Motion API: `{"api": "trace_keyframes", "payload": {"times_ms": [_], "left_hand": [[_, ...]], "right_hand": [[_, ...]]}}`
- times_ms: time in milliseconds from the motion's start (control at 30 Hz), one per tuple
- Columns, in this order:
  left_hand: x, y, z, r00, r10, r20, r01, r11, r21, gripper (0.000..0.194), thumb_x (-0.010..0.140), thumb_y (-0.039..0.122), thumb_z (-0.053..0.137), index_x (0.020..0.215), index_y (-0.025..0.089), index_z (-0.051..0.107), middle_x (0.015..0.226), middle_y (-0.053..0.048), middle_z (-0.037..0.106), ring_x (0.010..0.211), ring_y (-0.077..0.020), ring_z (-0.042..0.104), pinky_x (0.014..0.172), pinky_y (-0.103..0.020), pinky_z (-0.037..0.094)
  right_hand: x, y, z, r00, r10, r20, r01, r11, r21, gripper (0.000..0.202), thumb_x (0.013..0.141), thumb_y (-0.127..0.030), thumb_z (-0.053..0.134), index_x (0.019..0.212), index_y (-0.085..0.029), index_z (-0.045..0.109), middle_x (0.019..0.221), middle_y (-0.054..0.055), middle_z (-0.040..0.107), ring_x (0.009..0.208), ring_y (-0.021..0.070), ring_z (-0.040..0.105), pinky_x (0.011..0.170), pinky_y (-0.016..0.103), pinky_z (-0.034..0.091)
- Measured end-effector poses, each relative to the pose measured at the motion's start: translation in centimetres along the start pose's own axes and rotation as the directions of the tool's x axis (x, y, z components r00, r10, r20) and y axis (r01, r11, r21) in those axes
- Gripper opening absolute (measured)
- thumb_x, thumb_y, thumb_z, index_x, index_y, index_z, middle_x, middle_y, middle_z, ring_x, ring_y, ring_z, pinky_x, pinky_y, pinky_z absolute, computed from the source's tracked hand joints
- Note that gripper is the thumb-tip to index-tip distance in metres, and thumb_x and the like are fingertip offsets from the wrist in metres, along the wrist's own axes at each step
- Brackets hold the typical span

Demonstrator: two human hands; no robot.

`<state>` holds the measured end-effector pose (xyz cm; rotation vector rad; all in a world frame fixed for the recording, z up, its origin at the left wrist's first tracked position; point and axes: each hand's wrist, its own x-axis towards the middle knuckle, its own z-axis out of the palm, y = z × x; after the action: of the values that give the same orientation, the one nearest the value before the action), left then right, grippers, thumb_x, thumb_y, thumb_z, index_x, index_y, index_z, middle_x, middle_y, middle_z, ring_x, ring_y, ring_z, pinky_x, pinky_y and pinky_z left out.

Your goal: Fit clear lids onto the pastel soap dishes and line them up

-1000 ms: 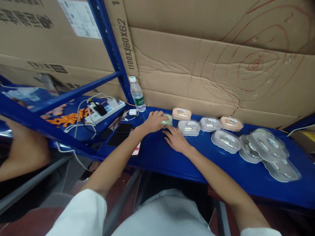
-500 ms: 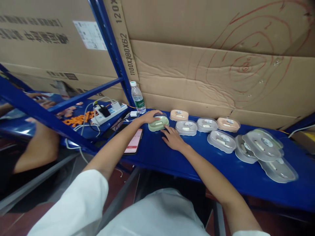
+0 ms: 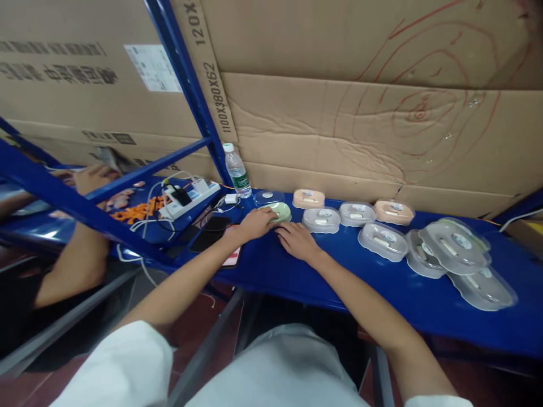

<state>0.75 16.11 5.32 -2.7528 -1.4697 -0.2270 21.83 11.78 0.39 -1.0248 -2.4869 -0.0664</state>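
Note:
A pale green oval box (image 3: 282, 211) lies on the blue table, with a whitish bar on its top. My left hand (image 3: 258, 222) is closed at the box's near left side, its fingertips on the top by the bar. My right hand (image 3: 297, 239) rests at the near right side, fingers stretched out and partly spread, tips at or beside the box's edge. Behind the box lies a clear oval plastic cover (image 3: 268, 197). Just to the right stands a grey oval box (image 3: 321, 225) in clear packaging.
More packaged oval boxes, a peach one (image 3: 308, 199) among them, spread rightward and overlap in a pile (image 3: 456, 251). A water bottle (image 3: 238, 172), phone (image 3: 232, 257) and power strip (image 3: 190, 200) are leftward. Cardboard (image 3: 297, 124) stands behind. A co-worker's arm (image 3: 87, 249) is beyond the blue frame.
My left hand has moved from the far left side of the green box to its near left side, uncovering the clear cover behind. My right hand has barely shifted.

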Motion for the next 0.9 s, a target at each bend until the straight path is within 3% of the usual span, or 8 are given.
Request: {"api": "trace_keyframes", "payload": {"times_ms": [133, 267, 400, 600, 700, 800, 900], "left_hand": [[0.4, -0.7, -0.7, 1.0, -0.005, -0.007, 0.005, 1.0, -0.014, 0.035, 0.107, 0.036, 0.049, 0.131, 0.022, 0.07, 0.133, -0.012, 0.074, 0.124, -0.0276, 0.07, 0.105, -0.039, 0.052], [0.9, -1.7, -1.3, 0.999, -0.038, -0.036, 0.038, 0.999, -0.018, 0.038, 0.109, 0.035, 0.043, 0.134, 0.022, 0.069, 0.137, -0.01, 0.073, 0.128, -0.0267, 0.068, 0.108, -0.039, 0.05], [1.1, -1.4, -1.1, 0.994, -0.087, -0.064, 0.088, 0.996, 0.017, 0.033, 0.105, 0.027, 0.049, 0.126, 0.02, 0.073, 0.134, -0.013, 0.074, 0.127, -0.0299, 0.067, 0.11, -0.044, 0.047], [0.5, 1.0, -0.4, 0.973, -0.165, -0.162, 0.176, 0.983, 0.059, 0.044, 0.102, 0.018, 0.048, 0.142, 0.017, 0.065, 0.152, -0.02, 0.06, 0.141, -0.0356, 0.056, 0.115, -0.052, 0.043], [-1.3, 2.8, -0.1, 0.968, -0.173, -0.182, 0.186, 0.981, 0.056, 0.046, 0.105, 0.026, 0.05, 0.148, 0.016, 0.06, 0.154, -0.02, 0.057, 0.144, -0.0367, 0.054, 0.116, -0.052, 0.043], [-3.7, 4.7, 0.8, 0.974, -0.155, -0.163, 0.163, 0.986, 0.035, 0.05, 0.107, 0.042, 0.053, 0.149, 0.018, 0.058, 0.157, -0.02, 0.056, 0.146, -0.0387, 0.051, 0.121, -0.059, 0.038], [-6.1, 6.4, 1.8, 0.98, -0.15, -0.128, 0.152, 0.988, 0.005, 0.052, 0.104, 0.048, 0.059, 0.148, 0.019, 0.059, 0.162, -0.021, 0.05, 0.153, -0.0425, 0.044, 0.125, -0.068, 0.03]], "right_hand": [[0.0, 0.1, -0.5, 0.999, 0.015, -0.032, -0.016, 1.0, -0.017, 0.038, 0.109, -0.023, 0.044, 0.142, -0.021, 0.064, 0.141, 0.016, 0.067, 0.127, 0.0302, 0.061, 0.105, 0.047, 0.048], [-0.2, 0.4, -0.2, 0.998, 0.03, -0.047, -0.032, 0.999, -0.026, 0.046, 0.109, -0.028, 0.049, 0.154, -0.02, 0.052, 0.158, 0.017, 0.055, 0.148, 0.0332, 0.046, 0.121, 0.055, 0.036], [-0.2, 0.5, 0.0, 1.0, -0.006, -0.002, 0.005, 0.999, -0.032, 0.036, 0.109, -0.035, 0.054, 0.14, -0.018, 0.062, 0.135, 0.017, 0.07, 0.133, 0.032, 0.057, 0.123, 0.059, 0.03], [0.1, 0.4, -1.7, 0.997, -0.069, 0.027, 0.069, 0.998, -0.01, 0.02, 0.109, -0.028, 0.055, 0.118, -0.022, 0.072, 0.113, 0.009, 0.076, 0.116, 0.023, 0.065, 0.116, 0.043, 0.035], [0.3, 0.9, -4.1, 1.0, 0.027, 0.002, -0.027, 0.999, -0.024, 0.033, 0.113, -0.031, 0.041, 0.113, -0.021, 0.073, 0.109, 0.009, 0.077, 0.111, 0.0227, 0.066, 0.11, 0.04, 0.037], [1.1, 2.4, -6.9, 0.982, 0.188, -0.023, -0.189, 0.98, -0.059, 0.042, 0.114, -0.032, 0.03, 0.127, -0.019, 0.068, 0.129, 0.014, 0.074, 0.126, 0.0271, 0.062, 0.112, 0.043, 0.035], [3.1, 4.7, -8.6, 0.94, 0.341, 0.031, -0.336, 0.936, -0.11, 0.04, 0.111, -0.03, 0.035, 0.137, -0.017, 0.063, 0.144, 0.018, 0.066, 0.136, 0.0329, 0.057, 0.113, 0.048, 0.035]]}}
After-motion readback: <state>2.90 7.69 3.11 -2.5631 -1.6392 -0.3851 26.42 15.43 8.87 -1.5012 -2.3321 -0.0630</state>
